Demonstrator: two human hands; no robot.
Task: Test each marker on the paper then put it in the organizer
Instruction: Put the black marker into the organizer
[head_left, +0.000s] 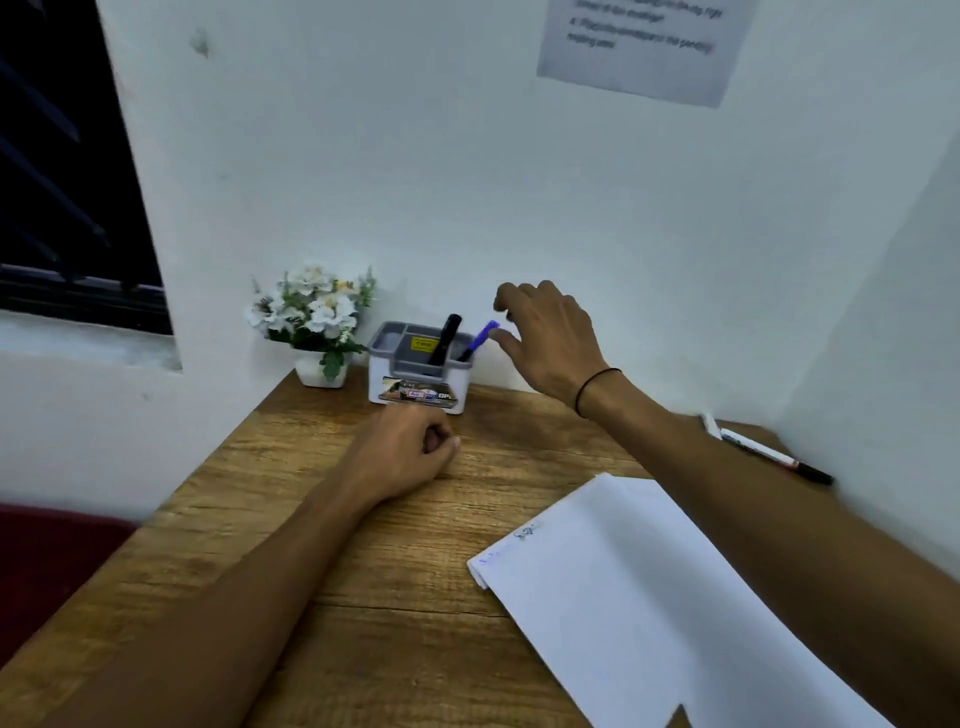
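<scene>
A grey-and-white organizer (387, 340) stands at the back of the wooden desk against the wall. A black marker (445, 338) and a blue marker (479, 340) stand tilted in its right compartments. My right hand (553, 343) hovers just right of the blue marker, fingers apart, holding nothing. My left hand (410, 449) rests as a loose fist on the desk in front of the organizer. White paper (639, 597) lies at front right with small scribbles near its left edge. A white marker with a black cap (774, 454) lies at the desk's right edge.
A small pot of white flowers (317, 322) sits left of the organizer. The wooden desk (322, 519) fills a corner between white walls. A printed sheet (644, 47) hangs on the wall above. A dark window (62, 166) is at the left.
</scene>
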